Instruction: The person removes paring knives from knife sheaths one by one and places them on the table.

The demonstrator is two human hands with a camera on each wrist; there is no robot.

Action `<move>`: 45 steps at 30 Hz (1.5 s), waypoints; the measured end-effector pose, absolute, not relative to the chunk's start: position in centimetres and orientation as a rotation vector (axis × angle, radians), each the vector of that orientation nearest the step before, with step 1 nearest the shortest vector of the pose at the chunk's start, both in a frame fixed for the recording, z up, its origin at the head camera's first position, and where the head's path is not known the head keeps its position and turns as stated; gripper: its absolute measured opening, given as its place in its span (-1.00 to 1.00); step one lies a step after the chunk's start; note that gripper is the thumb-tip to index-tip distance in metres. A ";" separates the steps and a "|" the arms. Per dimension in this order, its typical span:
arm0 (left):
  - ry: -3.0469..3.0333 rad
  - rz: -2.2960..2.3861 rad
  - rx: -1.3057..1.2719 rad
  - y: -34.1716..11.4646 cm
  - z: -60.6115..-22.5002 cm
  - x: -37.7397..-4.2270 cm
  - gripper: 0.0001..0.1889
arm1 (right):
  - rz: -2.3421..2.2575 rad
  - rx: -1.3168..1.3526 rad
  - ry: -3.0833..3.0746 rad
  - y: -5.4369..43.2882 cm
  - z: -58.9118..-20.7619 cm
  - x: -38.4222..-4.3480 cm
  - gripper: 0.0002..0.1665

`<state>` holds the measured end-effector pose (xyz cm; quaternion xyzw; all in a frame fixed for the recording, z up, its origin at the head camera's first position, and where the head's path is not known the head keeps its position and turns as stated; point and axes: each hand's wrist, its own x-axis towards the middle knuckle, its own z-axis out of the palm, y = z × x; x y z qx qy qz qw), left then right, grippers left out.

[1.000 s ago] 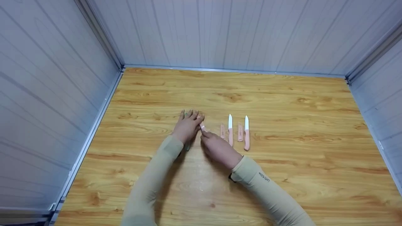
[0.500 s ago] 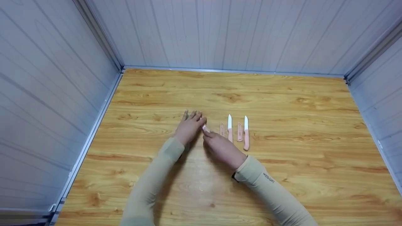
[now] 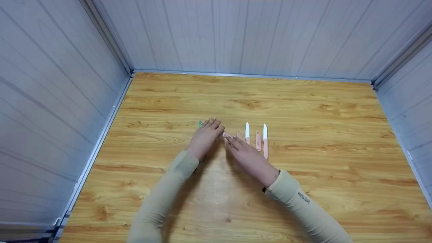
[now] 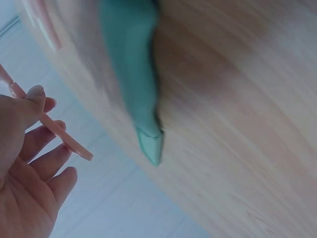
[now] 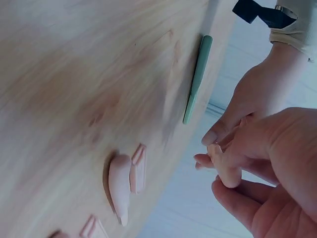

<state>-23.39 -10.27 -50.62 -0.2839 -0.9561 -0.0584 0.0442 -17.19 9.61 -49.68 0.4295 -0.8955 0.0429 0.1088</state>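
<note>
My left hand (image 3: 206, 138) pinches a slim pink knife sheath (image 4: 59, 131) between thumb and fingers, off the table. My right hand (image 3: 251, 157) holds the pink handle of a paring knife (image 5: 227, 171), its end against the sheath; no bare blade shows between them in the left wrist view. Under my left forearm and hand lies a green knife (image 5: 199, 74) in a green cover, mostly hidden in the head view. Right of my hands, two pink-handled knives with white blades (image 3: 247, 129) (image 3: 265, 131) lie beside two pink sheaths (image 3: 258, 141) (image 3: 239, 135).
The wood-grain table (image 3: 168, 101) runs back to a pale panelled wall (image 3: 216, 37). Similar side walls (image 3: 411, 101) stand at left and right. My right hand covers part of the nearer loose knife and sheath in the head view.
Both hands have shifted right, the right one further and with straighter fingers. The white blade part seen between them is no longer distinct. The green cover's tip now shows beside my left hand.
</note>
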 end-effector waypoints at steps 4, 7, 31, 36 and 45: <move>-2.866 -0.220 -0.879 -9.8 -50.3 -22.8 -0.80 | 0.112 1.249 -2.623 10.4 -49.4 -17.0 -0.36; -2.824 -0.227 -0.889 -9.5 -50.1 -22.3 -0.79 | 0.110 1.235 -2.616 10.9 -49.3 -16.9 -0.34; -2.706 -0.144 -0.814 -6.7 -48.4 -18.5 -0.88 | 0.329 1.084 -2.440 13.5 -49.3 -15.3 -0.40; -2.666 -0.131 -0.808 -5.9 -48.1 -17.6 -0.88 | 0.425 1.013 -2.423 13.8 -49.2 -15.0 -0.45; -2.652 -0.146 -0.814 -4.9 -47.0 -16.5 -0.79 | 0.489 0.948 -2.372 14.6 -48.9 -14.8 -0.42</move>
